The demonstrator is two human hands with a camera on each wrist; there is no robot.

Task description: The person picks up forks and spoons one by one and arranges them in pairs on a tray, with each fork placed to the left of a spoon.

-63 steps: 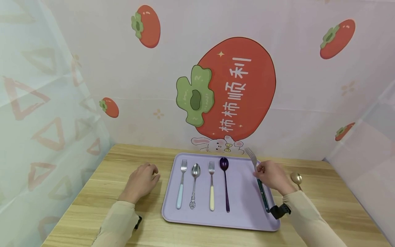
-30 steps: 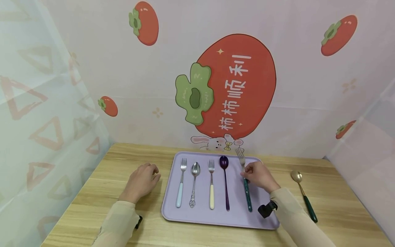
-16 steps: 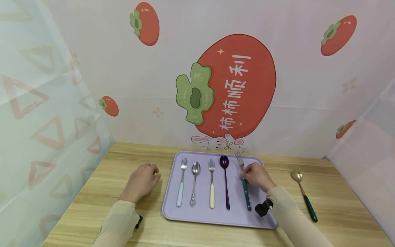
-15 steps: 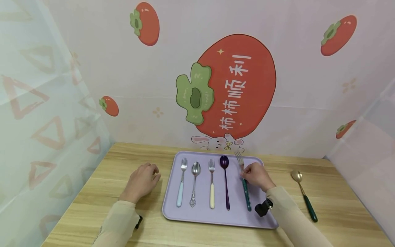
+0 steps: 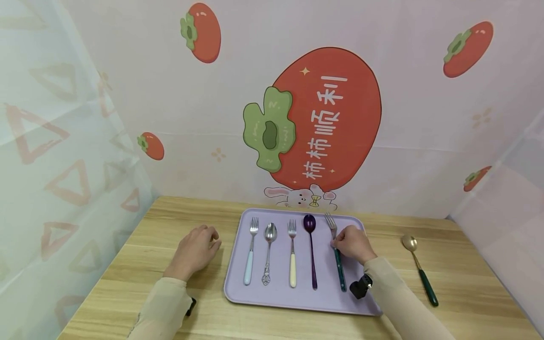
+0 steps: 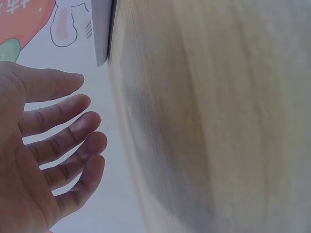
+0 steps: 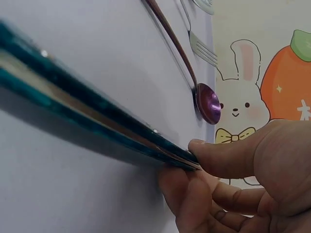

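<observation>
My right hand pinches a fork with a dark green handle near its neck, over the right part of the lilac tray. In the right wrist view, thumb and fingers meet at the neck end of the riveted handle; the tines are out of sight there. A purple spoon lies just left of this fork. My left hand is by the table left of the tray, fingers loosely bent, holding nothing; the left wrist view shows its bare palm.
Left of the purple spoon, a cream-handled fork, a silver spoon with an ornate handle and a light-blue-handled fork lie side by side on the tray. A gold spoon with a green handle lies on the wooden table, right of the tray.
My right hand has carried the green-handled fork leftward from the tray's right edge to beside the purple spoon, and its tines have come lower. My left hand has stayed put.
</observation>
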